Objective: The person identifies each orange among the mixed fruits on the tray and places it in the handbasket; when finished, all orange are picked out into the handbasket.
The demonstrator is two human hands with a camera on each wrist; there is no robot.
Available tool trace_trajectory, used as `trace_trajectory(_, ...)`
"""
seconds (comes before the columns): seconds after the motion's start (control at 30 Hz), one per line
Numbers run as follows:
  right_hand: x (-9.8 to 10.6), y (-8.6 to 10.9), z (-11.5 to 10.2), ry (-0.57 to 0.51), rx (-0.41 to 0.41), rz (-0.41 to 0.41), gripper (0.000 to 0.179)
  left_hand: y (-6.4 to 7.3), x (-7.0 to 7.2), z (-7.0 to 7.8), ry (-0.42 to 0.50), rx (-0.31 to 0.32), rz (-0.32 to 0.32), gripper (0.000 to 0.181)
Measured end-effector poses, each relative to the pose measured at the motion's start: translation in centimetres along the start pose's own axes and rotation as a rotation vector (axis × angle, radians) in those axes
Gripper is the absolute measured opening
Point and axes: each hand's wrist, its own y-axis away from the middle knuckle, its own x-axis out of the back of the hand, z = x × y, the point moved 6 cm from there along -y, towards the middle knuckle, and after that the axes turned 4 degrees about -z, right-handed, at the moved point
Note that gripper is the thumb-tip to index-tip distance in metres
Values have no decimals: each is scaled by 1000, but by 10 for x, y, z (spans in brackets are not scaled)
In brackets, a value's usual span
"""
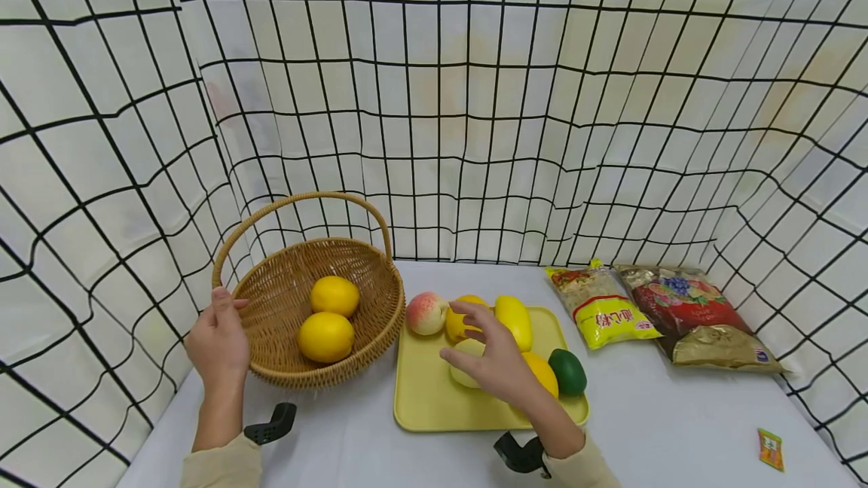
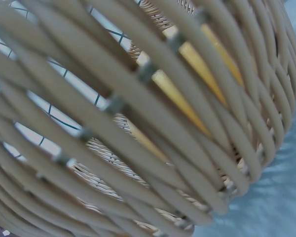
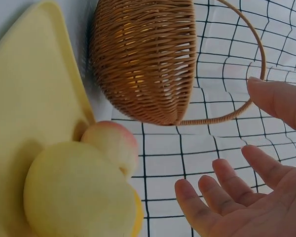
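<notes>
My left hand grips the left rim of a wicker basket, near the foot of its arched handle. Two yellow lemons lie inside; through the weave in the left wrist view, yellow shows. Fingers spread and holding nothing, my right hand hovers over a yellow tray. Beneath it is a round pale-yellow fruit, partly hidden in the head view. Around that lie a peach, a partly covered yellow fruit, a mango, an orange-yellow fruit and a dark-green avocado.
To the right of the tray lie a yellow food bag and a red-and-gold bag. A small orange packet is near the right front of the white table. White walls with a black grid enclose the back and sides.
</notes>
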Motion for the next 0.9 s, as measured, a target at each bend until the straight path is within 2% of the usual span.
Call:
trace_trajectory(0.3,22,26,17,17,-77,97,57,1,0,-2,9,8,0,70)
trace_trajectory(0.57,46,42,26,184,-49,201,54,1,3,0,-6,-11,27,70)
trace_trajectory(0.67,54,48,30,221,-64,227,53,1,3,-1,1,-9,23,71)
trace_trajectory(0.9,66,64,49,205,-151,280,49,2,1,1,10,-10,23,72)
